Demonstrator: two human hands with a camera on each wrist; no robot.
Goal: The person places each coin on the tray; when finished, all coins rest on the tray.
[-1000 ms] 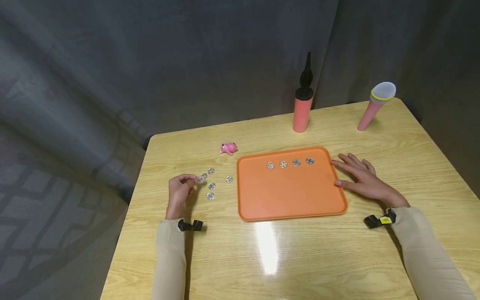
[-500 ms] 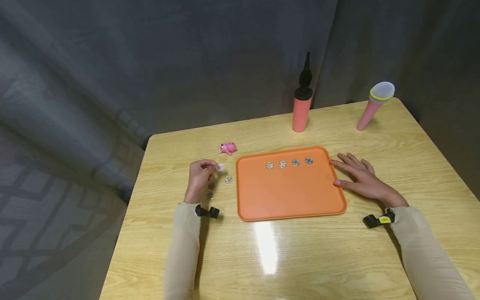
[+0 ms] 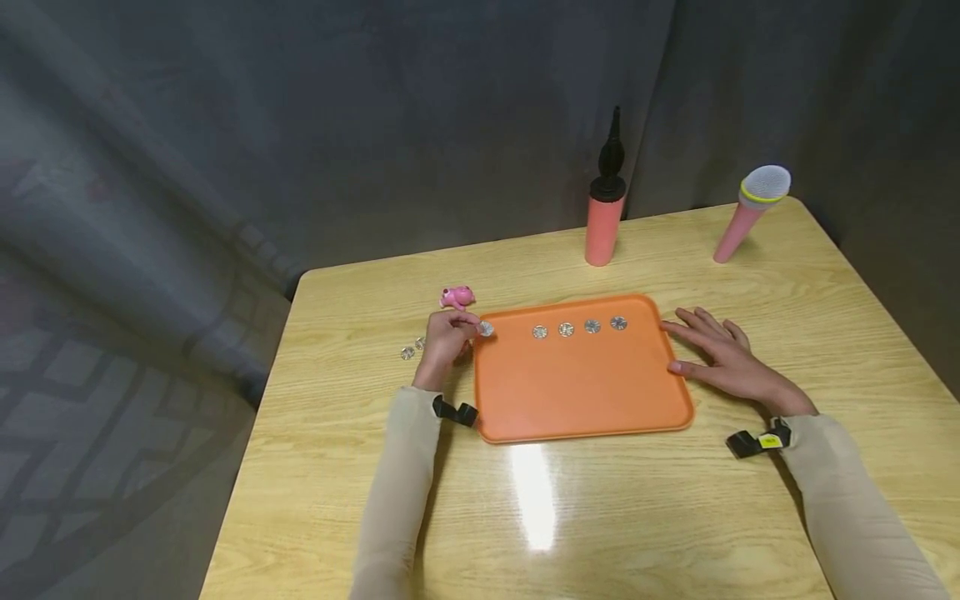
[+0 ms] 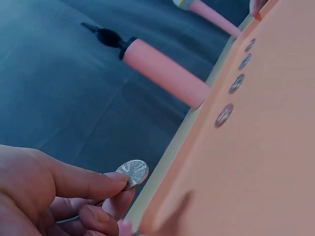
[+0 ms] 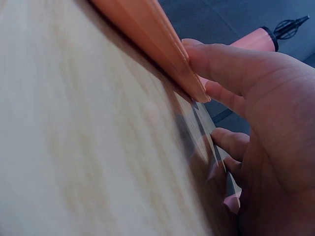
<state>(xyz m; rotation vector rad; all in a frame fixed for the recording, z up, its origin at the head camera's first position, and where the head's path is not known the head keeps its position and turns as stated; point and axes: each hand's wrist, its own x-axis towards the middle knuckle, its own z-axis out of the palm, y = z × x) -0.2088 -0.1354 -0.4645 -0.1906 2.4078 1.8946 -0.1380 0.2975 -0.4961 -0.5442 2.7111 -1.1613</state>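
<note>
One coin point(image 3: 486, 329), pinched in left hand point(image 3: 447, 340) grip at tray's point(image 3: 585, 392) far-left corner. Right hand point(image 3: 722, 358): fingers spread flat on bench point(image 3: 600, 517), touching tray's right edge.

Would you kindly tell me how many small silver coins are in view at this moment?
7: four in a row on the orange plastic tray at; one pinched in the left hand at; two on the wooden table at. The hand may hide more.
</note>
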